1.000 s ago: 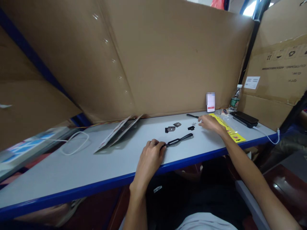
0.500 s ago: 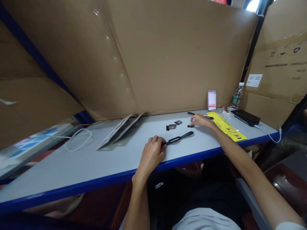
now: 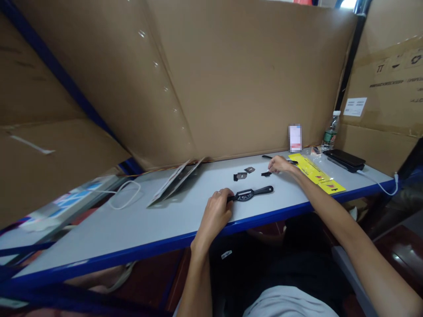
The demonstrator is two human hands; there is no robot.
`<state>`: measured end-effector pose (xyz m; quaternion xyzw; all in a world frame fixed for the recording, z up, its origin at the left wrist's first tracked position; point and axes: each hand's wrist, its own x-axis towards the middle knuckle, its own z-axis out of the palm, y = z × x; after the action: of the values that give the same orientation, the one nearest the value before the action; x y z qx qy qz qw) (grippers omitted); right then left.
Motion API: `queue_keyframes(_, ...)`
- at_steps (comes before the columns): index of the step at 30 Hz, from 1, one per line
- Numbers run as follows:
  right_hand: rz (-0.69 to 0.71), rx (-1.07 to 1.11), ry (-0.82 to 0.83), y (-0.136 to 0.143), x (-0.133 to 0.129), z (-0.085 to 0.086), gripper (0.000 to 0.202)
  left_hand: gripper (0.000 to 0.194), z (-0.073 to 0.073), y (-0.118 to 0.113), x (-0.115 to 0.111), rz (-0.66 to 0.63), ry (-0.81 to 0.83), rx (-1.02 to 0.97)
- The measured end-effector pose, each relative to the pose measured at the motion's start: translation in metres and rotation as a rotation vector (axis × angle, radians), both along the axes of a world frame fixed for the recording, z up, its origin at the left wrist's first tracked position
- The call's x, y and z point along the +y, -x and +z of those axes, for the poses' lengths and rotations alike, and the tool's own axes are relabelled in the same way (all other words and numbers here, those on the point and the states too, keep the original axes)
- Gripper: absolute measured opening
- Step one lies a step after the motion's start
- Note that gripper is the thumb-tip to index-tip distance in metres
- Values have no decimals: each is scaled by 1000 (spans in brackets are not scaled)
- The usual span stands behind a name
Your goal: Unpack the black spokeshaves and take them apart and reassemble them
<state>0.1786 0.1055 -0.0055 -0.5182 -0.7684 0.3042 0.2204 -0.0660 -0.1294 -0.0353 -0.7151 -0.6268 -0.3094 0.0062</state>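
My left hand (image 3: 218,207) is closed around one end of a black plastic tool handle (image 3: 262,190), which has a slotted openwork middle and a hanging hole at its far end. My right hand (image 3: 279,164) reaches to the table with bent fingers at a small black piece (image 3: 265,174); the fingertips pinch its right end. Between the hands and farther back lie a grey metal blade (image 3: 250,170) and a second blade (image 3: 242,175) with a small black part at its left end. Partly hidden behind my right hand is another thin black handle (image 3: 292,162).
A yellow packaging card (image 3: 313,173) lies right of my right hand. Beyond it are a black device (image 3: 344,160) with a white cable, a water bottle (image 3: 330,132) and a propped phone (image 3: 295,138). Leaning cards (image 3: 175,182) stand on the left. Cardboard (image 3: 251,79) walls the back.
The tool handle in my left hand has rolled, so its broad openwork side now faces me. My right hand stays at the small black piece, more of which now shows. The view has shifted slightly.
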Motion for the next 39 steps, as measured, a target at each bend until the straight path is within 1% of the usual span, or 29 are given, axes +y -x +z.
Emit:
queue_keyframes(2, -11, 9, -11, 1, 0, -2, 7, 30, -2, 0, -1, -11, -10, -8)
queue_keyframes(5, -11, 1, -46, 1, -1, -3, 5, 32, -4, -1, -3, -5, -22, 31)
queue_keyframes(12, 41, -67, -207, 2, -10, 5, 15, 32, -4, -2, -6, 26, -21, 69)
queue_keyframes(15, 49, -85, -226, 4, -14, 6, 25, 32, -4, -2, -6, 29, -14, 59)
queue_keyframes(17, 43, -77, -227, 5, -15, 5, 27, 32, -4, -2, -6, 18, -12, 50)
queue_keyframes(23, -29, -7, -204, 2, -10, 4, 18, 31, -4, -3, -8, 11, -22, 57)
queue_keyframes(27, -88, 33, -152, 0, -4, 2, 14, 31, -3, -3, -8, 14, -6, 62)
queue_keyframes(35, -104, 200, 6, 1, -1, 3, 8, 31, 2, -8, -11, 38, 23, 60)
queue_keyframes(39, -116, 194, 35, 1, 1, 2, 7, 30, 1, -7, -10, 41, 27, 58)
